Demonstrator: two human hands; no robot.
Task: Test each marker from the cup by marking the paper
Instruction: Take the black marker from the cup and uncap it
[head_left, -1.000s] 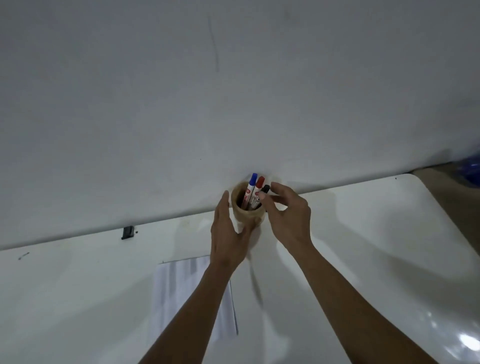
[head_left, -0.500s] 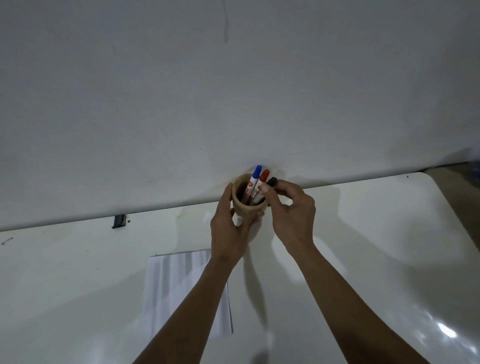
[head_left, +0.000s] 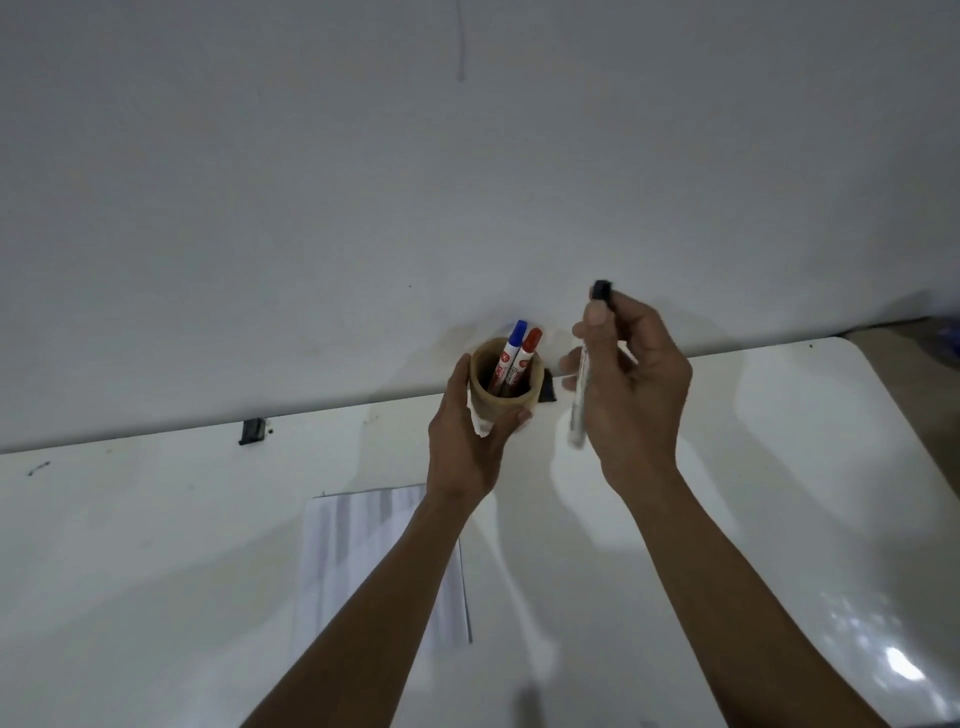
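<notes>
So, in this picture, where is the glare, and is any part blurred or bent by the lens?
In the head view, glare sits on the glossy table at lower right; the black-capped marker in the right hand is smeared by motion; the cup held by the left hand looks sharper; the table's far edge curves from the wide lens; the paper carries soft shadows.

Glossy white table (head_left: 779, 467), grey wall (head_left: 467, 182)

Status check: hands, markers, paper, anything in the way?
Right hand holds black-capped marker clear of cup. Left hand grips cup; blue marker and red marker inside. Paper partly under left forearm.
</notes>
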